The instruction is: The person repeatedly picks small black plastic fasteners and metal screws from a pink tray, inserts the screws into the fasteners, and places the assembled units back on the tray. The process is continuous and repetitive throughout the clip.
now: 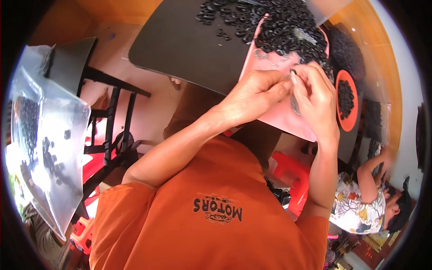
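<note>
Both of my hands meet over the near part of a pink tray [250, 56]. My right hand [318, 90] is closed in a pinch, with a small black piece [293, 72] showing at the tips of its thumb and forefinger. Right beside it, my left hand [264, 93] is also closed, thumb pressed to the fingers; what it pinches is hidden. A heap of black ring-shaped pieces [281, 33] covers the far part of the tray. Small silvery bits [306, 36] lie on that heap, and more silvery bits [294, 105] rest beneath my hands.
The tray lies on a dark table [180, 42], where black pieces spill beyond its far left edge. An orange bowl [355, 101] of black pieces stands at right. Far left hangs a clear plastic bag [67, 108]. Another person [360, 198] works at far right, near a red stool [290, 168].
</note>
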### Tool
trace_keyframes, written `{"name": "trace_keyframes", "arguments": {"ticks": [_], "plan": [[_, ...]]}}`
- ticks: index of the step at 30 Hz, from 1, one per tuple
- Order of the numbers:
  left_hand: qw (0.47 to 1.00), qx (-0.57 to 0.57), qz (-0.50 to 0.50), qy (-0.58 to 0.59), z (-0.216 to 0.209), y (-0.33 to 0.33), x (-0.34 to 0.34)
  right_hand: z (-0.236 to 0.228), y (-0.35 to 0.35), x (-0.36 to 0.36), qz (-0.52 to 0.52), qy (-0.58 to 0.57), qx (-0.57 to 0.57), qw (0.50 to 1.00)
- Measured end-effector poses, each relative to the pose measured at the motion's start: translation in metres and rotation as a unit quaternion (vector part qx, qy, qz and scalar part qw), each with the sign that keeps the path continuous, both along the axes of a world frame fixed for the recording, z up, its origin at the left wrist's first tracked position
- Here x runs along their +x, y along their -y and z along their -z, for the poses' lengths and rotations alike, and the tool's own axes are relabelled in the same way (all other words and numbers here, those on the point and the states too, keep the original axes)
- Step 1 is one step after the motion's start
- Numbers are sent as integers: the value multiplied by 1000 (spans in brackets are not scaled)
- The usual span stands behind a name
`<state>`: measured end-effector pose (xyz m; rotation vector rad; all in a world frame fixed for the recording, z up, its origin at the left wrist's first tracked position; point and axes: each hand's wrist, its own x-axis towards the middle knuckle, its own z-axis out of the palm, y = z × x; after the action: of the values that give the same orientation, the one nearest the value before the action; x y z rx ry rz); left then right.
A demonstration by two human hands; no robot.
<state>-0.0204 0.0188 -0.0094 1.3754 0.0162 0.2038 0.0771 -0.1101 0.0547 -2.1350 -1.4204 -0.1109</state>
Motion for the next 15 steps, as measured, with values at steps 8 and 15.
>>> {"name": "trace_keyframes", "arguments": {"ticks": [8,15], "plan": [[999,-12,-30,-4,-2,0,-3,7,2,-20,9,167,-35,985],[998,-16,-45,31,6,3,0,18,15,-28,-35,174,3,984]]}}
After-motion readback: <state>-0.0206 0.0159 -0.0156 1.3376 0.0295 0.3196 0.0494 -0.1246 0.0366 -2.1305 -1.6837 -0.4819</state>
